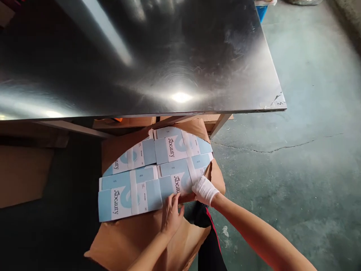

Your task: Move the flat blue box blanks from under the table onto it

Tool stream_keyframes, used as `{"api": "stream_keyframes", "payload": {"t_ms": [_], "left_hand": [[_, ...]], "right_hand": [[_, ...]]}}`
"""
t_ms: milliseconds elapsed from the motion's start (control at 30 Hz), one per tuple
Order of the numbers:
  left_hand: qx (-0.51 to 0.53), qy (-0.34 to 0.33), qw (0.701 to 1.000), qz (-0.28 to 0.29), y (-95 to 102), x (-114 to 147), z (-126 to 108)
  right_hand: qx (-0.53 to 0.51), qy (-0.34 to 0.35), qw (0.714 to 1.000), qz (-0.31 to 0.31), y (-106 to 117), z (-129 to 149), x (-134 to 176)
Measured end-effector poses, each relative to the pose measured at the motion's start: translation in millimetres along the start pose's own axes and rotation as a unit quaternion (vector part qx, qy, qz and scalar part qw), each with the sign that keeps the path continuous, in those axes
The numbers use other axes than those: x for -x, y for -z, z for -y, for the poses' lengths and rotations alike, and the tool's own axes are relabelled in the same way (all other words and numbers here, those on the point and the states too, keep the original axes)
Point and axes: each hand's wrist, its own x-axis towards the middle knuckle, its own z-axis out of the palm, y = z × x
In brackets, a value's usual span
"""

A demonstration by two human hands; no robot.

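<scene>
Several flat light-blue and white printed carton blanks point(141, 177) marked "beauty" lie in stacks on brown wrapping paper point(132, 241) below the table edge. My left hand point(171, 216), bare, presses its fingertips on the near edge of the right front stack point(176, 178). My right hand point(205, 190), in a white glove, grips that same stack at its right corner, fingers curled over the edge. A second front stack point(126, 199) sits to the left, apart from both hands.
A large shiny dark metal table top point(141, 56) fills the upper view, its wooden frame point(220, 124) above the stacks. Cardboard point(22, 173) lies at left. Cracked green concrete floor point(296, 150) spreads to the right. A blue container point(261, 11) shows at the table's far corner.
</scene>
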Motion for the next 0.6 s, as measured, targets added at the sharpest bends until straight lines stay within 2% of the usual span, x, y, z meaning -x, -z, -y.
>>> {"api": "stream_keyframes", "payload": {"t_ms": [100,267,433,533,600], "left_hand": [[-0.104,-0.008,0.995,0.012,12.4,-3,11],[-0.206,-0.004,0.969,0.136,32.1,1,35],[-0.241,0.015,0.945,0.223,42.2,1,35],[-0.23,0.012,0.947,0.223,43.2,3,35],[-0.196,0.002,0.965,0.176,38.8,6,35]], "right_hand": [[-0.025,-0.026,0.999,0.003,-16,1,9],[-0.055,-0.058,0.996,-0.031,-57,10,30],[-0.085,-0.111,0.989,-0.04,-79,26,42],[-0.104,-0.132,0.985,-0.031,-75,31,52],[-0.116,-0.13,0.984,-0.022,-65,31,58]]}}
